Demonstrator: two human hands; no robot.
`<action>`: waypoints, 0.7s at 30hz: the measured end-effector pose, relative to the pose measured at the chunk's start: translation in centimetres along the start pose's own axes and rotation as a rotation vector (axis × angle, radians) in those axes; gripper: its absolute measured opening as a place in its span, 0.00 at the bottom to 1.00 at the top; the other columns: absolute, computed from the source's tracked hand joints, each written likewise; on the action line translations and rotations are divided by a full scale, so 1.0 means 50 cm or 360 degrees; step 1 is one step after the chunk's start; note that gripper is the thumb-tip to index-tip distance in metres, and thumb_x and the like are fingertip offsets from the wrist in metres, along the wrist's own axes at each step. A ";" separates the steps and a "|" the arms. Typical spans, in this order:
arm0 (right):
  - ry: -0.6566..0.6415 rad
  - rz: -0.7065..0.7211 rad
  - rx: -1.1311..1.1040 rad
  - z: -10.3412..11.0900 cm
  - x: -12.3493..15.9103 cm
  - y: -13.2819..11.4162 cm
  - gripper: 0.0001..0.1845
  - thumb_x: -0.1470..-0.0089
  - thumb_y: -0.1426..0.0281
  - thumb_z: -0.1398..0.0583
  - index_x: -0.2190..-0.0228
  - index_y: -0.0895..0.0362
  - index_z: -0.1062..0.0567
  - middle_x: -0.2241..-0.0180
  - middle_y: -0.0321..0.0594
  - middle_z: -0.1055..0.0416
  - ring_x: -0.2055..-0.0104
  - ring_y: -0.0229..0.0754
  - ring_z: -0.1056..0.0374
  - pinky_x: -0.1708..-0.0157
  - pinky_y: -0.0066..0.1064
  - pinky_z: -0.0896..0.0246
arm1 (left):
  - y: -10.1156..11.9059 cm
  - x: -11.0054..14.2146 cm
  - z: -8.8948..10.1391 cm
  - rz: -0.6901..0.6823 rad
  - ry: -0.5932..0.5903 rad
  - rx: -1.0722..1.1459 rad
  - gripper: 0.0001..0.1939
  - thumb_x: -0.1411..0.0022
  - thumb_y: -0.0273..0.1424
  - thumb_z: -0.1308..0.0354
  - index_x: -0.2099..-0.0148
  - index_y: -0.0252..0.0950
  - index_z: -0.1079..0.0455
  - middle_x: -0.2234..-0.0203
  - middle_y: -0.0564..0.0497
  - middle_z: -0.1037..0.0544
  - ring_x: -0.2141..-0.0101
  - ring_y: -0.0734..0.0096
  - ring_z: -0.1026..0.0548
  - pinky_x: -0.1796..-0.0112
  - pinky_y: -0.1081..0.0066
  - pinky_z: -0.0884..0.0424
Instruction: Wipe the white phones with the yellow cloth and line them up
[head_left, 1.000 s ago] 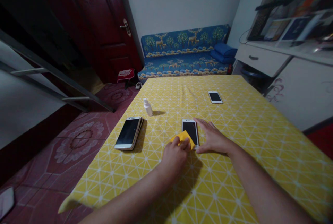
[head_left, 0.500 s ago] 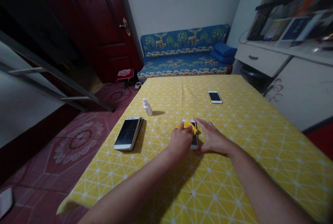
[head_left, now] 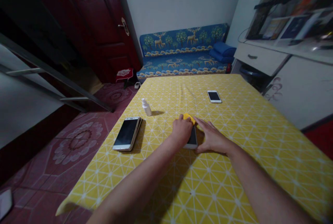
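A white smartphone (head_left: 192, 140) with a dark screen lies flat on the table in front of me, its upper part covered. My left hand (head_left: 182, 130) is closed on a yellow cloth (head_left: 189, 117) and presses it against the far end of that phone. Along the phone's right side, my right hand (head_left: 212, 136) has its thumb and fingers apart, with the fingertips at the phone's edge. To the left lies a stack of phones (head_left: 127, 134), a white one on top. A small white spray bottle (head_left: 146, 107) stands upright behind the stack.
Another white phone (head_left: 214, 96) lies farther back on the right. A yellow patterned tablecloth (head_left: 161, 88) covers the table. Beyond it is a blue sofa (head_left: 179, 59); a white cabinet (head_left: 299, 88) stands to the right and a metal ladder (head_left: 52, 75) to the left.
My left hand has slid the yellow cloth away from me toward the phone's far end, baring more of the lower screen. My right hand stays nearly in place.
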State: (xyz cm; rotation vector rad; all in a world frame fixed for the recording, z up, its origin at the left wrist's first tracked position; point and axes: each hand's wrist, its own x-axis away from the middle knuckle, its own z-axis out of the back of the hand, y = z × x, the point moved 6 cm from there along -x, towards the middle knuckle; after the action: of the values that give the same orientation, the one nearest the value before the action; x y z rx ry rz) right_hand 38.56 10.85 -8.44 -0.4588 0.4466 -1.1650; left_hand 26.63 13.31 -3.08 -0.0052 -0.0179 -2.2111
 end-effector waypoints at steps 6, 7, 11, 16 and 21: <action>-0.0018 -0.0044 0.0047 -0.006 0.000 0.012 0.75 0.73 0.55 0.26 0.31 0.48 0.61 0.31 0.50 0.53 0.31 0.58 0.55 0.33 0.57 0.66 | -0.003 0.010 -0.011 -0.0198 0.0007 0.0023 0.17 0.34 0.25 0.52 0.47 0.38 0.28 0.55 0.46 0.22 0.54 0.57 0.29 0.60 0.65 0.28; -0.0015 -0.0047 0.0048 -0.006 0.000 0.013 0.75 0.73 0.55 0.27 0.31 0.48 0.61 0.31 0.50 0.53 0.31 0.59 0.55 0.33 0.56 0.65 | -0.001 0.013 -0.012 -0.0230 0.0001 0.0027 0.17 0.34 0.26 0.52 0.47 0.38 0.28 0.56 0.46 0.22 0.55 0.57 0.29 0.60 0.65 0.28; -0.0008 -0.0040 0.0029 -0.007 -0.001 0.012 0.73 0.73 0.56 0.27 0.31 0.49 0.59 0.32 0.49 0.51 0.32 0.59 0.53 0.34 0.56 0.64 | 0.014 0.029 -0.018 -0.0354 -0.0061 0.0032 0.15 0.35 0.32 0.46 0.48 0.37 0.28 0.55 0.46 0.22 0.55 0.56 0.29 0.57 0.63 0.29; -0.0001 -0.0041 0.0036 -0.006 -0.003 0.008 0.72 0.73 0.57 0.28 0.31 0.51 0.56 0.32 0.51 0.49 0.32 0.61 0.52 0.35 0.56 0.61 | 0.023 0.066 -0.019 -0.0413 -0.0055 0.0081 0.20 0.37 0.37 0.42 0.44 0.38 0.30 0.48 0.46 0.25 0.52 0.56 0.29 0.55 0.64 0.29; 0.0012 -0.0041 0.0014 -0.002 -0.001 0.002 0.71 0.73 0.56 0.28 0.32 0.51 0.54 0.33 0.51 0.49 0.33 0.62 0.51 0.35 0.57 0.61 | 0.020 0.101 -0.035 -0.0451 -0.0063 0.0050 0.17 0.33 0.30 0.48 0.43 0.38 0.31 0.44 0.48 0.26 0.51 0.59 0.30 0.54 0.65 0.30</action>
State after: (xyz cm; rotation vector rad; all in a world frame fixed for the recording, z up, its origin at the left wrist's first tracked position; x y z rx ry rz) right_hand 38.57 10.93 -8.57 -0.4540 0.4428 -1.1934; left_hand 24.40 8.64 -4.79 -0.0307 -0.0795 -2.4937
